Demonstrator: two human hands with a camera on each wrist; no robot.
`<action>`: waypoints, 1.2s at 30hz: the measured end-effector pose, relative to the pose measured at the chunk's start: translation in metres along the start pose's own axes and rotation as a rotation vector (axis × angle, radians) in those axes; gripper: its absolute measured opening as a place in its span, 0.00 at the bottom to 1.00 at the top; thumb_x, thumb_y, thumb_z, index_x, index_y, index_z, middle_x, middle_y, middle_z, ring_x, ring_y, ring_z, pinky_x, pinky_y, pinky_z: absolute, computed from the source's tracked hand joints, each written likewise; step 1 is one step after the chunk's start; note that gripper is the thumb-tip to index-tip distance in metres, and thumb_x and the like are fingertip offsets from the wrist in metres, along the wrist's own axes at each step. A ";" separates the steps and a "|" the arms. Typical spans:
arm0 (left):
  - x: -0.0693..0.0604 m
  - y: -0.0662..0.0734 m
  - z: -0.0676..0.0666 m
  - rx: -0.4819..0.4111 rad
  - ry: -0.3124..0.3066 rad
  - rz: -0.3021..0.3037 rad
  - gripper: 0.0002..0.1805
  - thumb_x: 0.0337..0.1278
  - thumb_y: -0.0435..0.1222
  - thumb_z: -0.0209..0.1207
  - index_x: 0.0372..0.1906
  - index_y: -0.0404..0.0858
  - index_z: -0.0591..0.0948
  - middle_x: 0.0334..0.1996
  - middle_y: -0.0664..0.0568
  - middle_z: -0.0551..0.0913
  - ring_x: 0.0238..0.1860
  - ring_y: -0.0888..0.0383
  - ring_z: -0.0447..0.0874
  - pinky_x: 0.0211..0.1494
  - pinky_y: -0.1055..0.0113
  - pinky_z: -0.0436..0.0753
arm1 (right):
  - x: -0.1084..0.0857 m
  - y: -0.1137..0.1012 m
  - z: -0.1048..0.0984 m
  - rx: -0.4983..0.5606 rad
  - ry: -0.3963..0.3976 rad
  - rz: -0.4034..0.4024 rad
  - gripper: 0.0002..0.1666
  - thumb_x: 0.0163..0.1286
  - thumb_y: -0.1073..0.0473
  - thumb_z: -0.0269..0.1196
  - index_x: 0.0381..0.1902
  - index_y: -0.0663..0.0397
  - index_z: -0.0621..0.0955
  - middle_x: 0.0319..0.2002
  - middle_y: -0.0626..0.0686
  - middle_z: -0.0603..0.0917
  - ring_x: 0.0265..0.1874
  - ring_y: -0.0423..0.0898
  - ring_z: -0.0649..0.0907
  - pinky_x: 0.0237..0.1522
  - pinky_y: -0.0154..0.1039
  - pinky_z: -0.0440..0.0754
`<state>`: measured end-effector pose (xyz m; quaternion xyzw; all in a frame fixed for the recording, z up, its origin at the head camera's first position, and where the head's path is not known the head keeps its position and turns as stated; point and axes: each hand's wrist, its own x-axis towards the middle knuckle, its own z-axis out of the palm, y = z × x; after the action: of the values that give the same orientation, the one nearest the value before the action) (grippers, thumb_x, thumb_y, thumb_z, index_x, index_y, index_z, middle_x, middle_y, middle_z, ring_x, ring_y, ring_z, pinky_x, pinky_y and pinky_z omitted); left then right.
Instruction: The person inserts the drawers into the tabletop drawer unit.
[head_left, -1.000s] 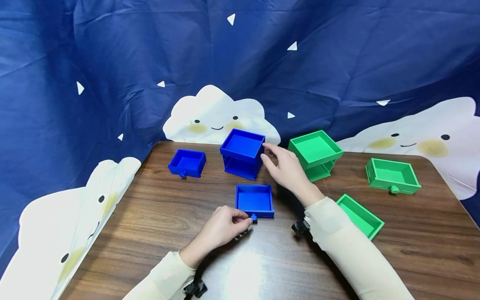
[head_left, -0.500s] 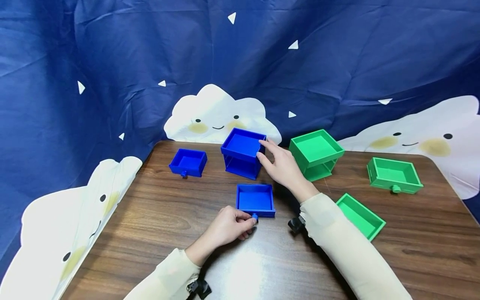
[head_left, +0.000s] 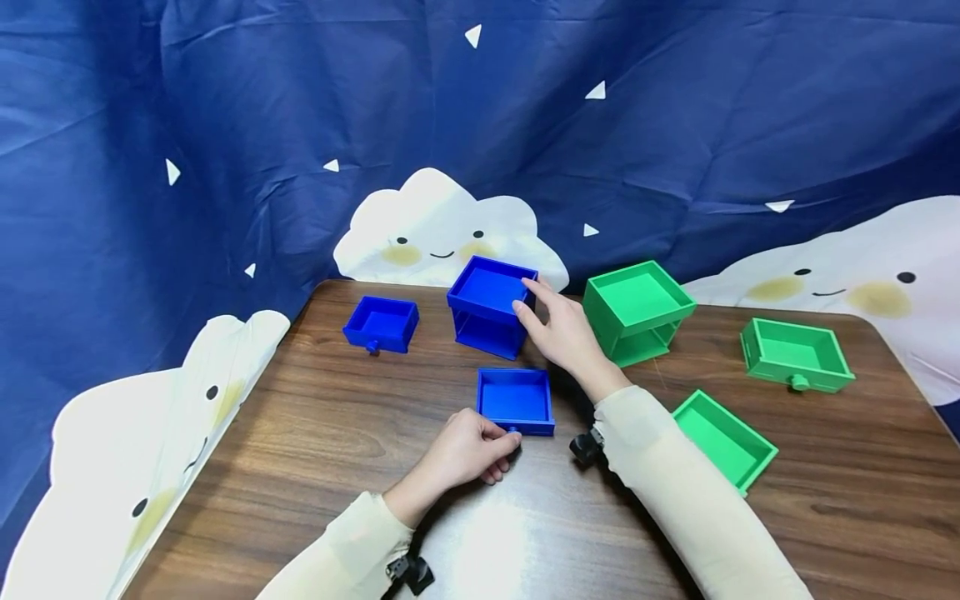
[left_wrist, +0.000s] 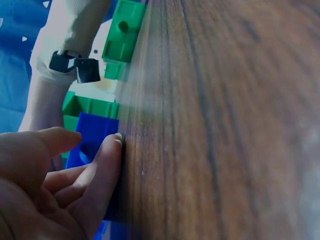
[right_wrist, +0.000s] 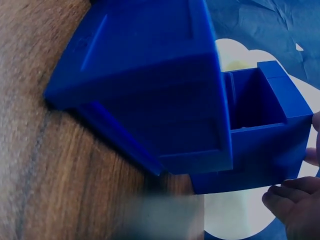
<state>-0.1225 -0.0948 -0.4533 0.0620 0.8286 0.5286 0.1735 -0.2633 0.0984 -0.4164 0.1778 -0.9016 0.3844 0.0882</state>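
Observation:
A blue drawer [head_left: 513, 400] lies on the table with its knob toward me. My left hand [head_left: 465, 450] is at that knob; in the left wrist view the thumb and fingers stand on either side of the knob [left_wrist: 89, 151], with a small gap showing by the thumb. Behind the drawer stands an open-fronted blue cabinet [head_left: 491, 290] with a tray-like top. My right hand [head_left: 561, 332] touches its right front corner, fingertips on the rim and fingers fairly straight. Part of the cabinet's right side is hidden by that hand, though the right wrist view shows the cabinet [right_wrist: 255, 155] beyond the drawer.
Another blue drawer [head_left: 381, 323] sits to the left. On the right are a green cabinet [head_left: 640, 300], a green drawer with a knob [head_left: 798, 354] and a second green drawer [head_left: 726, 446] beside the right sleeve. A patterned blue cloth [head_left: 420, 92] hangs behind the wooden table [head_left: 315, 417].
My left hand has shifted right until its thumb overlaps the drawer's knob. My right hand has moved slightly left onto the cabinet's corner. The drawers and cabinets have kept their places on the table.

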 end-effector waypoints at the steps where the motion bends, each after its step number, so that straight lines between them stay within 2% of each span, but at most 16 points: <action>1: 0.000 0.001 0.000 0.000 0.003 -0.006 0.16 0.72 0.38 0.68 0.33 0.30 0.93 0.17 0.46 0.88 0.13 0.64 0.83 0.21 0.64 0.89 | 0.000 0.000 0.000 0.001 -0.005 0.012 0.35 0.85 0.41 0.57 0.81 0.50 0.72 0.80 0.66 0.70 0.79 0.63 0.73 0.78 0.63 0.73; 8: 0.002 0.001 0.004 0.033 0.045 -0.021 0.21 0.73 0.43 0.68 0.26 0.34 0.93 0.14 0.49 0.86 0.11 0.65 0.81 0.19 0.64 0.88 | -0.001 0.002 0.001 0.026 -0.008 0.038 0.36 0.84 0.39 0.57 0.81 0.48 0.73 0.79 0.63 0.72 0.77 0.61 0.76 0.76 0.61 0.76; 11: 0.003 -0.001 0.005 -0.001 0.063 -0.023 0.19 0.72 0.42 0.69 0.27 0.32 0.92 0.14 0.48 0.86 0.10 0.65 0.81 0.19 0.64 0.88 | 0.000 0.001 0.001 0.051 -0.003 0.043 0.35 0.84 0.40 0.59 0.80 0.49 0.73 0.79 0.63 0.72 0.76 0.60 0.77 0.77 0.60 0.76; 15: 0.003 -0.003 0.005 -0.055 0.079 -0.026 0.16 0.71 0.38 0.68 0.32 0.29 0.92 0.16 0.46 0.87 0.11 0.65 0.82 0.20 0.63 0.88 | 0.000 0.001 0.003 0.077 0.005 0.050 0.34 0.83 0.41 0.60 0.79 0.49 0.74 0.73 0.64 0.80 0.70 0.59 0.83 0.72 0.59 0.81; 23: 0.007 -0.008 0.005 -0.167 0.062 -0.049 0.15 0.71 0.36 0.67 0.36 0.25 0.90 0.19 0.44 0.88 0.13 0.65 0.83 0.22 0.64 0.90 | -0.001 0.001 0.005 0.097 0.017 0.076 0.34 0.83 0.40 0.60 0.79 0.46 0.75 0.70 0.63 0.83 0.69 0.59 0.84 0.72 0.58 0.82; 27: 0.007 -0.010 0.005 -0.224 0.056 -0.037 0.14 0.71 0.34 0.66 0.37 0.22 0.89 0.20 0.42 0.89 0.14 0.65 0.84 0.24 0.64 0.90 | -0.002 0.002 0.006 0.100 0.026 0.080 0.34 0.83 0.39 0.60 0.79 0.46 0.75 0.68 0.64 0.84 0.67 0.59 0.85 0.71 0.59 0.82; 33: 0.005 -0.012 0.003 -0.229 0.060 -0.017 0.14 0.71 0.33 0.66 0.38 0.22 0.89 0.23 0.36 0.90 0.15 0.65 0.84 0.25 0.63 0.91 | -0.002 0.003 0.008 0.123 0.040 0.071 0.34 0.83 0.40 0.60 0.79 0.46 0.75 0.67 0.62 0.85 0.65 0.59 0.86 0.69 0.60 0.83; 36: 0.004 -0.012 0.002 -0.217 0.058 -0.011 0.14 0.70 0.33 0.67 0.38 0.22 0.89 0.23 0.37 0.90 0.15 0.65 0.85 0.26 0.63 0.91 | -0.002 0.003 0.008 0.130 0.048 0.075 0.33 0.82 0.40 0.61 0.78 0.46 0.76 0.67 0.61 0.85 0.65 0.59 0.86 0.68 0.60 0.83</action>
<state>-0.1243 -0.0973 -0.4653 0.0231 0.7717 0.6157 0.1577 -0.2629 0.0948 -0.4247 0.1401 -0.8782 0.4495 0.0837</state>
